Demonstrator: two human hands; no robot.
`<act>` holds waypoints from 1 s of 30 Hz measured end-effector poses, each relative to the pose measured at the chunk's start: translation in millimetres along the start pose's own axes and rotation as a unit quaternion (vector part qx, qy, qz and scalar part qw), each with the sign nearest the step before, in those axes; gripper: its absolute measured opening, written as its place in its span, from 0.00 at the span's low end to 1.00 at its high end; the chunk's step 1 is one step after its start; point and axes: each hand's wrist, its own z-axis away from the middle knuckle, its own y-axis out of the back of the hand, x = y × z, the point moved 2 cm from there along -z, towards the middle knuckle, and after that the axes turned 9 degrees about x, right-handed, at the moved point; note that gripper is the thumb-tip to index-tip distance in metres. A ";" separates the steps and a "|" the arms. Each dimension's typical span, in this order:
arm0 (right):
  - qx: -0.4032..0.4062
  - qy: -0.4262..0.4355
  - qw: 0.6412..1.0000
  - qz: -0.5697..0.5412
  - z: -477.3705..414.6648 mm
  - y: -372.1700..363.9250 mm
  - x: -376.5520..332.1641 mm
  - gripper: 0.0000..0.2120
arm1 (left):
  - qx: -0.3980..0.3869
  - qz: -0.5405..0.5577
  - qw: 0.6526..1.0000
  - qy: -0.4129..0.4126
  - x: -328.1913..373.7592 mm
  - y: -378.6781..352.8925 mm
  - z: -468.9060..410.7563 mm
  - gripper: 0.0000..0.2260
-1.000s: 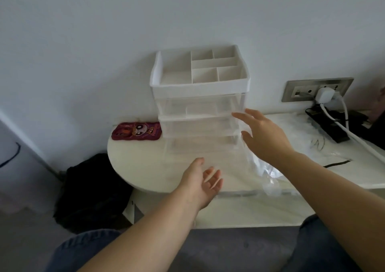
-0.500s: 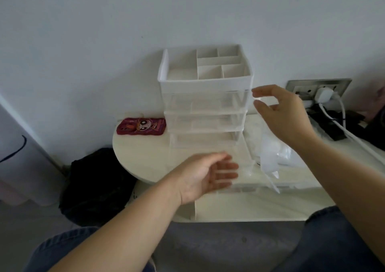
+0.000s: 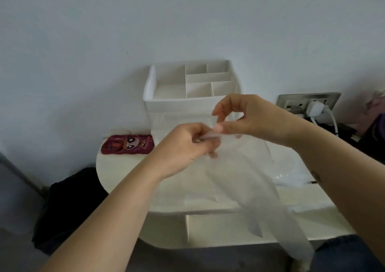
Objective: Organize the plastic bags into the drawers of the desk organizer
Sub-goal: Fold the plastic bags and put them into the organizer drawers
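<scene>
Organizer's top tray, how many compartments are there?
6 compartments: one large at left, two small at the back, one long in the middle, two in front; none hidden.

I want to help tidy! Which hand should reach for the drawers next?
Probably right: the right hand sits nearer the white plastic desk organizer, only pinching the thin see-through plastic bag, while the left hand grips it.

Both the left hand (image 3: 183,146) and right hand (image 3: 250,117) pinch a translucent plastic bag (image 3: 245,180) before the desk organizer (image 3: 177,102).
</scene>
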 end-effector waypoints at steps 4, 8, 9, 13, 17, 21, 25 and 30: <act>-0.165 -0.095 0.975 0.111 8.5 3.6 30.1 0.20 | 0.039 0.066 0.993 0.092 -23.3 5.8 -4.9 0.07; -0.059 -0.127 0.979 0.145 3.2 4.7 49.4 0.12 | 0.031 0.095 0.979 0.177 -40.6 16.8 -3.8 0.06; -0.016 -0.130 0.980 0.152 -0.2 5.8 49.8 0.13 | 0.015 0.093 0.977 0.193 -43.7 19.1 -2.2 0.05; 0.061 -0.107 0.981 0.150 -10.2 -5.5 45.7 0.13 | -0.057 0.035 0.973 0.220 -53.4 24.6 4.8 0.06; 0.046 -0.079 0.959 0.269 -13.7 -43.9 48.7 0.15 | 0.008 0.009 0.974 0.228 -61.2 21.7 4.1 0.08; 0.171 0.104 0.897 0.395 -5.2 -55.7 40.6 0.17 | 0.052 -0.025 0.966 0.252 -69.4 19.3 6.8 0.10; 0.121 0.109 0.941 0.298 5.3 -75.3 35.8 0.07 | 0.066 -0.075 0.967 0.233 -74.1 16.6 7.3 0.15; -0.169 -0.074 0.935 0.302 13.9 -106.4 74.3 0.21 | 0.059 -0.121 0.965 0.226 -76.8 15.3 4.6 0.14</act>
